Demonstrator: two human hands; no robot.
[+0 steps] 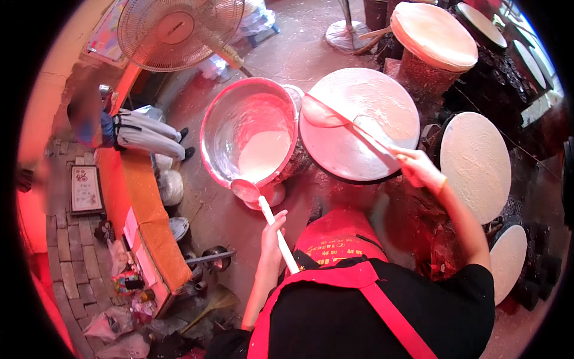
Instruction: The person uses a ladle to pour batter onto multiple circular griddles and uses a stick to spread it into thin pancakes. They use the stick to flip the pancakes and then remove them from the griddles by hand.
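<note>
My right hand (417, 168) grips the handle of a long flat spreader (325, 112), whose wide blade lies over the left side of a round griddle (350, 157). Pale batter covers much of the griddle's upper and right part. My left hand (272, 235) is at the white handle of a ladle (245, 190); whether the fingers close round it I cannot tell. The ladle's bowl rests at the near rim of a large metal basin (206, 148), which holds pale liquid batter (264, 155).
More round griddles bearing pale sheets stand at the right, one (475, 166) close to my right arm. A pedestal fan (175, 31) stands beyond the basin. At the left are an orange-covered table (157, 224), a broom (215, 303) and another person (130, 128).
</note>
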